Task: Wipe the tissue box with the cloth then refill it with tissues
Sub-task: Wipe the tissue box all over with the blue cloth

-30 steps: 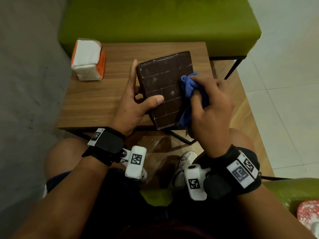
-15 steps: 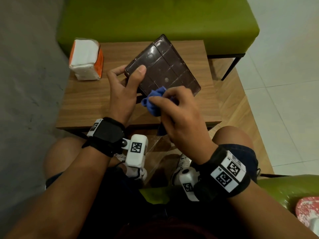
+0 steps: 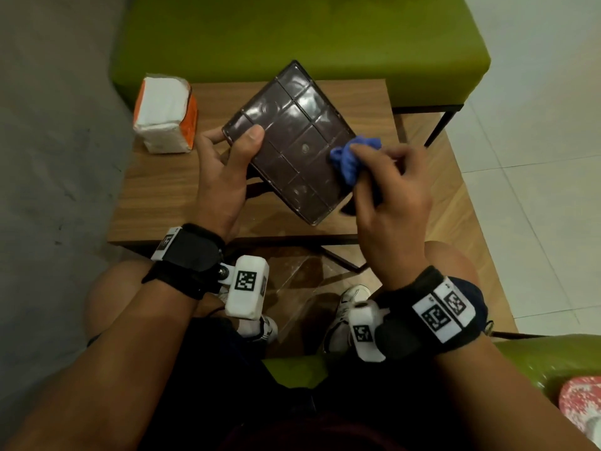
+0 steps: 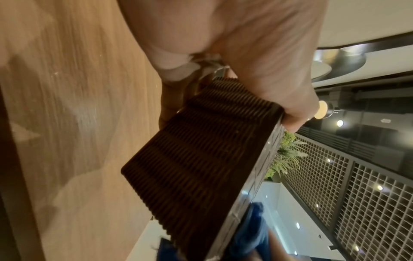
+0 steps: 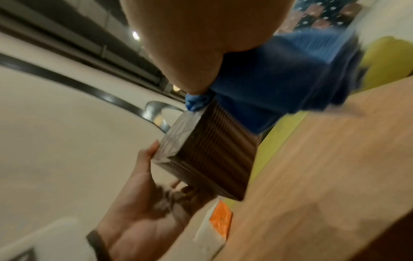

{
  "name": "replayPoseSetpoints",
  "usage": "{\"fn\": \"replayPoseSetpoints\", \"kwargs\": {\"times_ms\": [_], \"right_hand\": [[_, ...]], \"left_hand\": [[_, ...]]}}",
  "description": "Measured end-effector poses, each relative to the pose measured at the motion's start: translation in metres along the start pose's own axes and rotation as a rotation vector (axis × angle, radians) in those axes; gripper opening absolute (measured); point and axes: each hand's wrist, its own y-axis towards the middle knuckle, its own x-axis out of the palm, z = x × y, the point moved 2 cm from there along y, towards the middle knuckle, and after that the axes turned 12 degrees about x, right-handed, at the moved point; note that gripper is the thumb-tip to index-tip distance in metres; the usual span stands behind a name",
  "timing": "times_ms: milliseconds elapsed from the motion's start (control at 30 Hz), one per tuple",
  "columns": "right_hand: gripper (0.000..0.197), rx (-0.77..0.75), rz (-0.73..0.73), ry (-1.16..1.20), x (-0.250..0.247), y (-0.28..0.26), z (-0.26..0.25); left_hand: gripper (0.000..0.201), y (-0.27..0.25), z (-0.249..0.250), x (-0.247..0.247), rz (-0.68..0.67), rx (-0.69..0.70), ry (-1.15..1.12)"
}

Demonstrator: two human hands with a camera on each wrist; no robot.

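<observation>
The dark brown tissue box [image 3: 292, 138] is held above the wooden table [image 3: 169, 190], its gridded flat face up. Its ribbed side [image 4: 201, 159] shows in the left wrist view and again in the right wrist view [image 5: 214, 151]. My left hand [image 3: 227, 164] grips the box's left corner, thumb on top. My right hand [image 3: 387, 196] pinches the bunched blue cloth [image 3: 349, 157] against the right part of the box face. The cloth [image 5: 279, 83] hangs over the box edge. A pack of tissues [image 3: 164, 113] in white and orange wrap stands at the table's far left.
A green bench [image 3: 292, 34] runs behind the table. A grey wall [image 3: 48, 157] is on the left and pale floor tiles [image 3: 536, 157] on the right. My knees and shoes sit below the table's near edge.
My right hand has carried the cloth from the box's near left part across to its right side. The box has tilted a little more under my left hand.
</observation>
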Motion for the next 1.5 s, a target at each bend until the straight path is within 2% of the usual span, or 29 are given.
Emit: {"fn": "replayPoseSetpoints", "kwargs": {"times_ms": [67, 100, 233, 300, 433, 500, 567, 633, 700, 867, 900, 1033, 1100, 1200, 1300, 1400, 1500], "right_hand": [[0.027, 0.076, 0.050, 0.024, 0.002, 0.009, -0.005], [0.028, 0.071, 0.026, 0.014, 0.005, 0.006, -0.013], [0.032, -0.185, -0.203, -0.090, 0.016, -0.025, -0.034], [0.034, -0.230, -0.203, -0.097, 0.013, -0.023, -0.027], [0.031, -0.010, -0.006, -0.025, 0.009, 0.014, -0.011], [0.030, 0.044, 0.036, -0.040, 0.013, 0.021, -0.016], [0.032, -0.030, -0.046, -0.052, 0.020, 0.010, -0.029], [0.037, -0.155, -0.207, -0.093, 0.023, -0.010, -0.040], [0.038, -0.214, -0.268, -0.114, 0.022, -0.015, -0.036], [0.027, 0.058, 0.001, 0.010, 0.024, 0.025, -0.018], [0.026, 0.070, 0.019, 0.017, 0.028, 0.028, -0.024], [0.029, -0.127, -0.106, 0.068, 0.040, 0.016, -0.053], [0.030, -0.196, -0.154, 0.031, 0.038, 0.017, -0.050], [0.028, -0.099, -0.083, -0.006, 0.033, 0.037, -0.034], [0.026, 0.007, 0.013, 0.031, 0.030, 0.047, -0.030], [0.028, -0.031, -0.052, -0.018, 0.029, 0.030, -0.027], [0.034, -0.027, -0.132, -0.053, 0.027, 0.012, -0.013]], "left_hand": [[0.060, -0.004, -0.001, 0.004, -0.020, -0.018, 0.010], [0.062, -0.005, -0.001, 0.006, -0.016, -0.020, 0.011], [0.065, -0.004, 0.000, 0.006, 0.027, -0.006, 0.009], [0.066, -0.004, 0.001, 0.002, 0.018, -0.018, 0.021], [0.064, -0.007, 0.000, -0.001, -0.040, -0.051, 0.036], [0.063, -0.008, -0.001, 0.002, -0.032, -0.061, 0.044], [0.066, -0.008, -0.003, 0.003, -0.006, -0.067, 0.048], [0.074, -0.006, -0.003, 0.001, 0.014, -0.074, 0.054], [0.076, -0.005, -0.004, -0.003, -0.013, -0.068, 0.076], [0.079, -0.007, -0.004, -0.004, -0.095, -0.090, 0.102], [0.080, -0.007, -0.005, -0.002, -0.105, -0.093, 0.109], [0.066, -0.009, -0.008, -0.001, -0.142, -0.059, 0.171], [0.071, -0.010, -0.009, -0.007, -0.133, -0.044, 0.166], [0.083, -0.012, -0.009, -0.009, -0.138, -0.052, 0.125], [0.085, -0.010, -0.010, -0.007, -0.108, -0.037, 0.114], [0.084, -0.005, -0.011, -0.010, -0.009, -0.035, 0.064], [0.084, -0.001, -0.012, -0.012, 0.029, -0.030, 0.047]]}}
